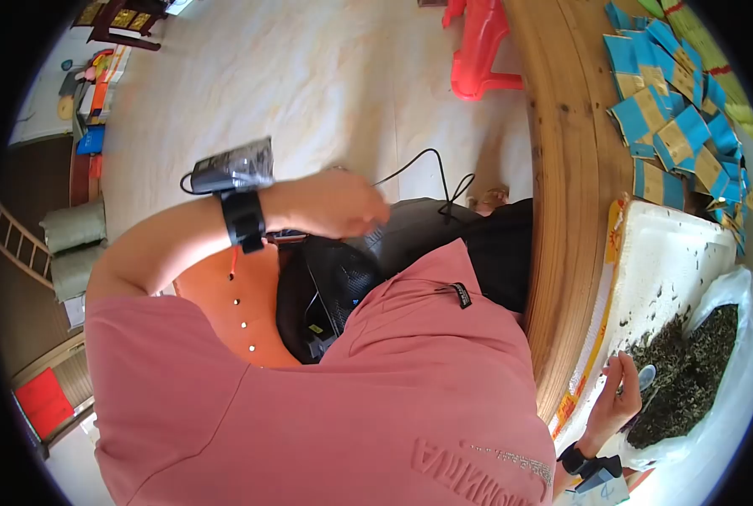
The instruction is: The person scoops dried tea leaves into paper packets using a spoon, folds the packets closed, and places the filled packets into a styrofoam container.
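My left hand (347,205) is slightly blurred over my lap, above a black bag (343,274). Its fingers are curled, and what they hold, if anything, is hidden. A thin black cable (427,153) runs from beside this hand towards my knee. At the lower right, my right hand (614,401) pinches what looks like a small clear plastic spoon (646,376). Its round end is beside dark dried leaves (676,371), which look like tea. The leaves lie partly on a white foam tray (659,261) and partly in a clear plastic bag (726,291).
Many blue-and-tan packets (684,139) are piled on the wooden table (566,126), beyond the tray. A red plastic stool (482,63) stands on the floor beside it. An orange chair seat (225,291) is beneath me. A black device (233,169) is strapped to my left wrist.
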The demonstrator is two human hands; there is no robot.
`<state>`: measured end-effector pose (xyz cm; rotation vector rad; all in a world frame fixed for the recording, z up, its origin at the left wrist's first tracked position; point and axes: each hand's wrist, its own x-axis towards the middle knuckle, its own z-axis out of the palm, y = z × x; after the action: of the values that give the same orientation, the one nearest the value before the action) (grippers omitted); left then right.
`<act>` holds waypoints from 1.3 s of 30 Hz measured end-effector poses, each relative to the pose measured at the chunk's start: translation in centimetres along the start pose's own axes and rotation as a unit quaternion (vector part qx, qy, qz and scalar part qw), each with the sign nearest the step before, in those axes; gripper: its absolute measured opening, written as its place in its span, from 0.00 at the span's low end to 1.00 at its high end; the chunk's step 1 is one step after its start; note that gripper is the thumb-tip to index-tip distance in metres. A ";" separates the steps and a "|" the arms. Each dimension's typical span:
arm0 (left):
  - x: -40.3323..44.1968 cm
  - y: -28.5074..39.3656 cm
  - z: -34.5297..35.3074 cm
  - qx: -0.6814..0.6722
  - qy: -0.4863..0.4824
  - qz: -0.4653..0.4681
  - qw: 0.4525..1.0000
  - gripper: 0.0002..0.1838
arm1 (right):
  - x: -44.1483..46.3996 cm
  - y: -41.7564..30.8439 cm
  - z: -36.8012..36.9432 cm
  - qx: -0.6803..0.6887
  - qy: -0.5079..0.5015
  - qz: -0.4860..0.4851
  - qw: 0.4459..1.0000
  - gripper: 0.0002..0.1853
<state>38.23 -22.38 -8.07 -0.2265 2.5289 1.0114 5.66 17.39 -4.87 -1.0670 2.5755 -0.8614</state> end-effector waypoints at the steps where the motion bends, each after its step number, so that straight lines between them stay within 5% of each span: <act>1: -1.0 -0.3 1.3 0.038 -0.045 -0.007 0.998 0.10 | 0.1 -0.1 0.2 0.000 -0.005 -0.001 1.000 0.08; 9: -1.7 0.6 3.0 0.067 -0.086 -0.029 0.994 0.13 | 0.4 0.4 0.8 -0.022 0.011 -0.020 0.999 0.07; 13: -1.9 2.9 3.5 0.178 -0.329 -0.115 0.920 0.18 | 0.4 0.4 1.6 -0.064 0.054 -0.109 0.991 0.06; 16: -4.0 0.3 6.3 0.063 -0.420 -0.097 0.900 0.18 | 0.3 -1.5 1.1 -0.046 0.056 -0.120 0.990 0.08; 17: -2.8 1.5 5.9 0.089 -0.533 -0.106 0.835 0.21 | 0.0 -1.0 1.0 -0.049 0.046 -0.125 0.990 0.10; 19: -5.7 -1.8 8.3 -0.006 -0.525 -0.105 0.845 0.28 | -0.5 -0.9 1.0 -0.009 0.091 -0.135 0.987 0.11; 21: -5.0 2.2 4.7 -0.111 -0.449 -0.197 0.864 0.31 | -0.9 -1.3 1.0 0.017 0.114 -0.113 0.987 0.12; 39: -5.1 2.9 7.2 -0.139 -0.306 -0.289 0.896 0.30 | -2.3 -0.6 1.9 0.067 0.154 -0.078 0.983 0.10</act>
<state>44.20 -15.31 -8.79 -0.5948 1.5995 0.9856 8.45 17.85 -6.04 -1.1902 2.6518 -1.3144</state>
